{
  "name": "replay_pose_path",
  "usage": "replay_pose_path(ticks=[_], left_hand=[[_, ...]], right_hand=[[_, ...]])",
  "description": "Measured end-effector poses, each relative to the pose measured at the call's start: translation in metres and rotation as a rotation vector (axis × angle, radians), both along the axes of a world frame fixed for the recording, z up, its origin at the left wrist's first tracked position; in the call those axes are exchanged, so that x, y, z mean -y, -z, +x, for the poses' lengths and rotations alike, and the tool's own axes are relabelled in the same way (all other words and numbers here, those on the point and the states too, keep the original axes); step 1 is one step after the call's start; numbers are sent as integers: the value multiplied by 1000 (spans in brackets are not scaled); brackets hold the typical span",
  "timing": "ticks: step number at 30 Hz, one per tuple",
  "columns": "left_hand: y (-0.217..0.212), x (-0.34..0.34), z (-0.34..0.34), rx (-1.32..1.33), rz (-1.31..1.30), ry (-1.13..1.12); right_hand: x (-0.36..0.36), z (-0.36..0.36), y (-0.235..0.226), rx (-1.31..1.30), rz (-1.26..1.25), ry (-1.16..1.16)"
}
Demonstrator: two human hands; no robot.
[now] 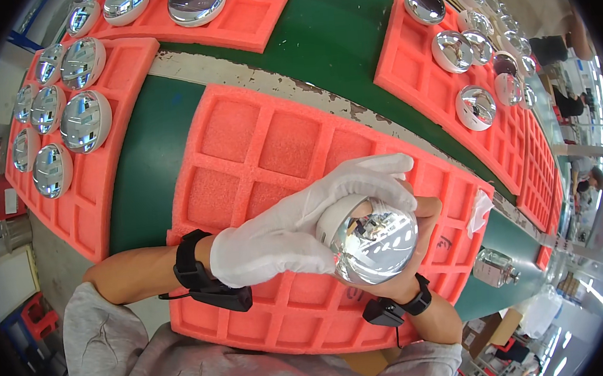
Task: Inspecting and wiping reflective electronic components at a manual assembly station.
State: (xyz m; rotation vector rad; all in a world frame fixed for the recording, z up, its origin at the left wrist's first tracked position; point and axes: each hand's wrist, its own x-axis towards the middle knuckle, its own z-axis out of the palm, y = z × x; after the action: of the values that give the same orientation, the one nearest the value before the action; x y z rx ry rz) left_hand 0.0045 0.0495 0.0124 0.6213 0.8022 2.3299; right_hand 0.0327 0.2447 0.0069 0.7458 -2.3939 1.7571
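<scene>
Room left of the hands: a bare band of green surface (pixel 147 157) lies between the pink foam tray (pixel 256 139) beneath the hands and a second tray (pixel 127 67) bearing domes.
Room beyond the hands: several vacant tray cells, then a pale worn strip (pixel 237 74) with chipped edges, then more green.
Room right of the hands: crumpled white material (pixel 480 212) at the tray's edge; past it, a glass jar (pixel 494 269) on the surface.
Near edge: the tray's border runs close to the grey top (pixel 209 369), below the hands.
Mirrored dome: the dome (pixel 379 242) is raised over the tray at the hands, shiny face toward the viewer.
Left hand: white-gloved (pixel 297 223), curved around the dome's pale rim, fingers along its far side, thumb along the near side.
Right hand: bare skin shows (pixel 426 214) behind the dome; its fingers are mostly hidden, so its grip cannot be told.
Wrists: black straps (pixel 193 262) with small devices (pixel 218 298).
Writing: dark marks (pixel 444 243) on the foam just right of the right hand.
</scene>
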Motion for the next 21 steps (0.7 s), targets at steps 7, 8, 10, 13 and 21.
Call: replay_pose_path(ticks=[7,8,10,13,21], left_hand=[[-3,2,-1,-30,-38,-5],[-5,2,-2,-36,-38,-7],[-13,4,1,82,-41,27],[-18,5,2,111,-83,20],[-9,4,2,87,-34,-25]], right_hand=[[3,1,-1,-13,-42,24],[4,2,0,-18,-43,23],[8,9,3,117,-135,86],[9,10,3,175,-182,106],[8,5,-8,64,-33,87]])
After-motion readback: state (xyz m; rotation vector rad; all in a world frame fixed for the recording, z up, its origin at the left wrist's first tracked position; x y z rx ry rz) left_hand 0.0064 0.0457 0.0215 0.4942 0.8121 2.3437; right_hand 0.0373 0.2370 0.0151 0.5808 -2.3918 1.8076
